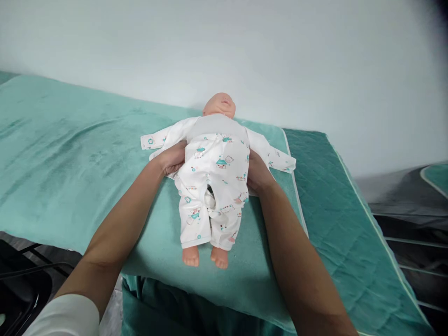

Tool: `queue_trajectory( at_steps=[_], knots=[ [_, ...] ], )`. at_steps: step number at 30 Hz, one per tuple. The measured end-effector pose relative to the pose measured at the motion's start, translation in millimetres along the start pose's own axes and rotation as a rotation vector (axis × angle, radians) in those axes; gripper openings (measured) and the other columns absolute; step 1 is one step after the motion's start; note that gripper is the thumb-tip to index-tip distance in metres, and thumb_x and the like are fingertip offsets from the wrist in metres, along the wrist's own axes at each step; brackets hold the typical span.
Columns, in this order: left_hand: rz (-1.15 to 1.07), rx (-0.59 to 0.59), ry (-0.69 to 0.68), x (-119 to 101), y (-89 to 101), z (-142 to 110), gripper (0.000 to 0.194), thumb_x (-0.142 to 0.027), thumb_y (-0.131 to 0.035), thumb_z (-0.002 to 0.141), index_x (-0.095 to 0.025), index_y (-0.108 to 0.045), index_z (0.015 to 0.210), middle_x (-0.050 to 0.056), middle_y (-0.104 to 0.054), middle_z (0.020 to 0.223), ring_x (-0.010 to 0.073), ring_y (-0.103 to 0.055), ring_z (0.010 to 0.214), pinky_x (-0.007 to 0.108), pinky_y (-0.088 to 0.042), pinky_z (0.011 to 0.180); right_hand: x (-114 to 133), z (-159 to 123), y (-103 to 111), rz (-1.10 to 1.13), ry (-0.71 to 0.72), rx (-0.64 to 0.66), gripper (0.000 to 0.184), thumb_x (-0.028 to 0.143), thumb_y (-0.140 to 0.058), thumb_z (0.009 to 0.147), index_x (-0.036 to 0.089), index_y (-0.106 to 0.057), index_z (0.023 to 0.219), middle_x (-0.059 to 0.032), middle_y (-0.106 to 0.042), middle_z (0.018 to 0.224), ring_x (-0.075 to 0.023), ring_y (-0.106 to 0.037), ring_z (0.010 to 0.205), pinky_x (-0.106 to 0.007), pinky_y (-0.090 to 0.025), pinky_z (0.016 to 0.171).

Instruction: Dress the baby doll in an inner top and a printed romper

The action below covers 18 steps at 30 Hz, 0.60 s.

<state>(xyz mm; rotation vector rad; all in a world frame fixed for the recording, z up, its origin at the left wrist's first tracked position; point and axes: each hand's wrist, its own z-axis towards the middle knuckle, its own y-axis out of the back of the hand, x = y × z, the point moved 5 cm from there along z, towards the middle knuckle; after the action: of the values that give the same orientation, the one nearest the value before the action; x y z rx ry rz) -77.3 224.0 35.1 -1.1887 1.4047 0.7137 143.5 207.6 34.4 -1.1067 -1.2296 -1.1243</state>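
Doll (215, 172) between my left hand (175, 157) and right hand (258, 172)
Clothing (224, 151) hides my fingertips; I cannot tell closure. Green sheet (87, 154) beneath both hands; white wall (224, 46) beyond them.

Peach-pink on doll (215, 105); white with scattered teal and pink cartoon prints on its clothes (217, 172); light teal on blanket (70, 140); darker quilted green on mat (336, 210); white on left sleeve (66, 317); off-white on wall (175, 46)

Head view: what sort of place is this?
Possibly an infant-care training room: a dressed baby doll lies on a green cover, with a quilted pad to the right and a plain wall behind.
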Motion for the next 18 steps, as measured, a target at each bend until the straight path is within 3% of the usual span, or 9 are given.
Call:
queue_trajectory(
  at_steps=[6,12,18],
  knots=[
    [-0.129,-0.087,-0.028,-2,-6.9,1,0.034,-0.026,-0.072,0.087,-0.018,-0.069,0.119,0.008,-0.080,0.097,0.0293,-0.075,0.106,0.044,-0.061,0.096,-1,-2,0,0.095,0.019,-0.020,0.044,0.048,-0.088,0.065,0.028,-0.075,0.101,-0.0053,-0.079,0.112,-0.0366,-0.069,0.116,-0.057,-0.059,0.097],
    [-0.250,-0.030,-0.050,7,-4.4,10,0.030,-0.027,-0.073,0.084,-0.017,-0.072,0.113,0.007,-0.081,0.095,0.0274,-0.077,0.101,0.043,-0.061,0.097,1,-5,5,-0.018,0.097,-0.182,0.043,0.051,-0.083,0.070,0.026,-0.074,0.103,-0.0043,-0.079,0.109,-0.0330,-0.069,0.113,-0.055,-0.057,0.099],
    [-0.285,-0.056,-0.085,5,-7.2,9,0.021,-0.024,-0.075,0.082,-0.016,-0.074,0.102,0.007,-0.080,0.087,0.0260,-0.077,0.097,0.039,-0.062,0.092,10,-9,5,-0.176,0.157,-0.287,0.032,0.051,-0.078,0.074,0.023,-0.073,0.089,-0.0048,-0.079,0.098,-0.0299,-0.067,0.108,-0.053,-0.055,0.100]
  ],
)
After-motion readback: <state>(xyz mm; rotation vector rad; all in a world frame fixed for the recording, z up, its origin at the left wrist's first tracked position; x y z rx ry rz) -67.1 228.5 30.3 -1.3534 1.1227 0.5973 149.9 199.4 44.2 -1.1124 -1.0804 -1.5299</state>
